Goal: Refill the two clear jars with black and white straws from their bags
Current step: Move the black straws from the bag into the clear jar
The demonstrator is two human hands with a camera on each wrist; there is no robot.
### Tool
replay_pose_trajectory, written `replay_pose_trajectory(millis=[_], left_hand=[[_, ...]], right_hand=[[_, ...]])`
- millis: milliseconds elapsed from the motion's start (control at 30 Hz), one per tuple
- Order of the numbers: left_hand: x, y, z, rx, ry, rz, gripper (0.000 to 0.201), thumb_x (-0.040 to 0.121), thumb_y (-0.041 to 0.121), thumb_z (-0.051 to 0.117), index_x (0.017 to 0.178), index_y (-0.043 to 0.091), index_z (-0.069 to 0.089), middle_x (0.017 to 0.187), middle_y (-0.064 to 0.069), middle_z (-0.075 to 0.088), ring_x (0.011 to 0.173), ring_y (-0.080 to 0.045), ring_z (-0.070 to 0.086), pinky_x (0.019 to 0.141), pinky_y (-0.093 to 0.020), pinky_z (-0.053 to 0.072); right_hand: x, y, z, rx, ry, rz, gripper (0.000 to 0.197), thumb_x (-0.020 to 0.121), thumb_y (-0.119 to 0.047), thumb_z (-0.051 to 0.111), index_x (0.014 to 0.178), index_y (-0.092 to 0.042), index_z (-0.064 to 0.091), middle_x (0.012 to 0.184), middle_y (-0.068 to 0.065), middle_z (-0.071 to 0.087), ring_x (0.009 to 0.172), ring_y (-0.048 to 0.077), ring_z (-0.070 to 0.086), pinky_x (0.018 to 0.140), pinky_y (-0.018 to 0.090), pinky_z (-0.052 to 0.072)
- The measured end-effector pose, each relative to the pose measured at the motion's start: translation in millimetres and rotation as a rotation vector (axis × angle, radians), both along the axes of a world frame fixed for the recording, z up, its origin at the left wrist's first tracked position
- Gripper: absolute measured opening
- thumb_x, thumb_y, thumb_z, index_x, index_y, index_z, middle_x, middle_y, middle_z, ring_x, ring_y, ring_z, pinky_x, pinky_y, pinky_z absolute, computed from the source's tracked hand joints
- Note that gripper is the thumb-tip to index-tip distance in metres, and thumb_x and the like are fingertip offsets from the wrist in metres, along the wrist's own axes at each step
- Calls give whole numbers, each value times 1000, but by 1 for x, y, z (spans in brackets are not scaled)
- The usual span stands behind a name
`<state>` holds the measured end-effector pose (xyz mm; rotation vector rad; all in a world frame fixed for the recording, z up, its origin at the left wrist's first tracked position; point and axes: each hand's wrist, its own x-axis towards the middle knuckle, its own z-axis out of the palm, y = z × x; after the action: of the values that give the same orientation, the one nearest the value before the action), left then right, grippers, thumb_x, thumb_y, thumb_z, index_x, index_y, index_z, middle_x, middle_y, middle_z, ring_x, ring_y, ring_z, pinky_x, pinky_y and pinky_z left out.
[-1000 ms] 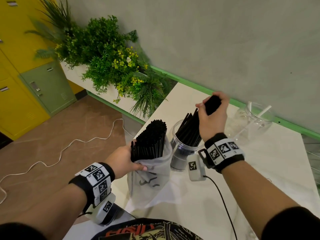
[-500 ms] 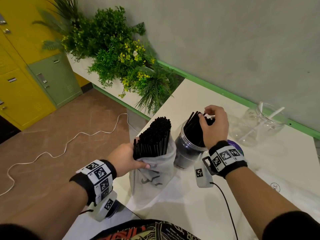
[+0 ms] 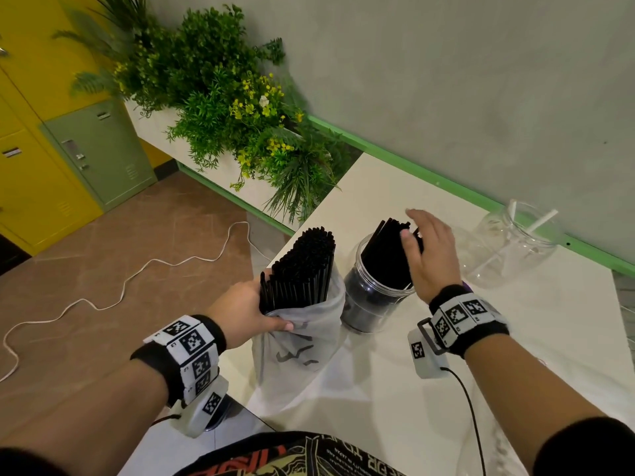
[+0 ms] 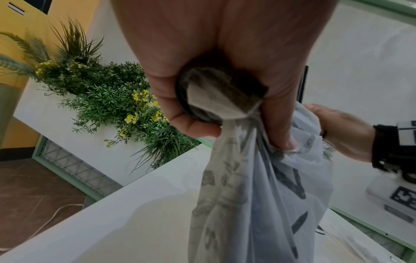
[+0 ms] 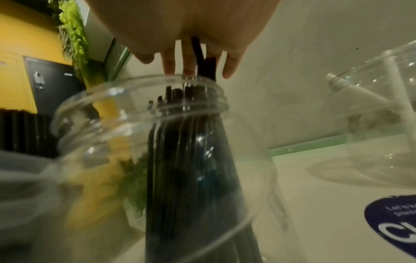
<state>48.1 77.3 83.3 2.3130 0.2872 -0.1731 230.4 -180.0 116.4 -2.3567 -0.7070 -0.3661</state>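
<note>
My left hand [image 3: 251, 309] grips a translucent grey bag [image 3: 299, 348] by its neck at the table's left edge. A thick bundle of black straws [image 3: 302, 266] sticks up out of the bag. In the left wrist view my fingers curl round the bunched bag [image 4: 247, 186]. To its right stands a clear jar [image 3: 371, 304] with black straws [image 3: 385, 259] leaning in it. Over their tops my right hand [image 3: 422, 231] is open, fingers straight [image 5: 189, 60] and touching the straw ends. The second clear jar [image 3: 515, 242], at the back right, has a few white straws [image 5: 396, 85].
A planter of green plants [image 3: 223, 108] stands beyond the table's left corner. A white cable [image 3: 137, 273] trails over the brown floor beside yellow and green lockers [image 3: 99, 149]. A dark blue round label [image 5: 394, 222] lies on the white table [image 3: 549, 321] behind the jar.
My right hand has lowered a bundle of black straws into the jar and let go, its fingers now straight. The left hand still holds the bag.
</note>
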Motion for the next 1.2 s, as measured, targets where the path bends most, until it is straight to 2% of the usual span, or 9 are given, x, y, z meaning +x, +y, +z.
replay_pose_trajectory(millis=[100,200,333,467,567,733,867,1100,1200], left_hand=[[0,-1,1,-10,-15,-3,60,64,41,85,114,36,52,95,19,62,93,-7,60,80,-24,48],[0,0,2,-15,-26,0,61,64,39,86,114,36,50,94,20,61,94,-7,60,80,-25,48],[0,0,3,-12,-28,-5,58,64,39,85,109,38,49,95,16,64,93,-8,60,81,-28,49],[-1,0,4,-20,-27,-3,60,65,39,85,113,35,49,95,17,63,94,-7,60,79,-26,49],[-1,0,4,-26,-29,-4,65,64,39,85,118,33,50,99,15,64,96,-8,60,83,-28,49],[-3,0,4,-20,-26,-6,69,65,40,85,124,31,49,100,16,64,96,-7,60,81,-25,48],[-6,0,4,-15,-39,-1,70,64,37,86,123,30,49,98,15,64,93,-7,60,77,-23,47],[-9,3,2,-44,-58,0,73,63,36,87,125,33,49,103,16,64,99,-8,61,87,-30,49],[-9,3,3,-43,-56,-5,68,63,36,87,120,36,49,99,20,63,97,-6,61,84,-26,49]], right_hand=[[1,14,-1,-203,1,62,56,93,-56,40,142,-28,41,148,3,39,134,26,33,114,39,26],[9,34,3,-358,45,81,51,92,-56,49,137,-32,46,140,1,47,126,29,41,107,44,35],[11,41,-4,-223,41,1,23,94,-38,55,107,-20,62,106,2,58,104,28,47,90,44,40],[11,37,-2,-60,-89,7,14,91,-30,62,94,-16,64,92,2,57,88,18,39,81,41,40],[16,33,10,-70,-172,0,16,91,-30,64,97,-15,66,94,3,57,89,22,42,82,38,36],[22,23,8,-290,-183,24,22,91,-34,61,102,-15,66,100,4,59,97,29,45,83,44,43],[22,20,4,-356,-84,32,25,93,-36,58,109,-18,63,110,1,56,111,25,39,75,33,40],[25,14,6,-224,-82,-5,34,89,-35,64,119,-19,59,117,2,53,110,22,40,84,36,43],[26,16,6,-161,-8,-15,28,93,-33,59,116,-17,60,112,3,54,106,23,48,87,34,41]])
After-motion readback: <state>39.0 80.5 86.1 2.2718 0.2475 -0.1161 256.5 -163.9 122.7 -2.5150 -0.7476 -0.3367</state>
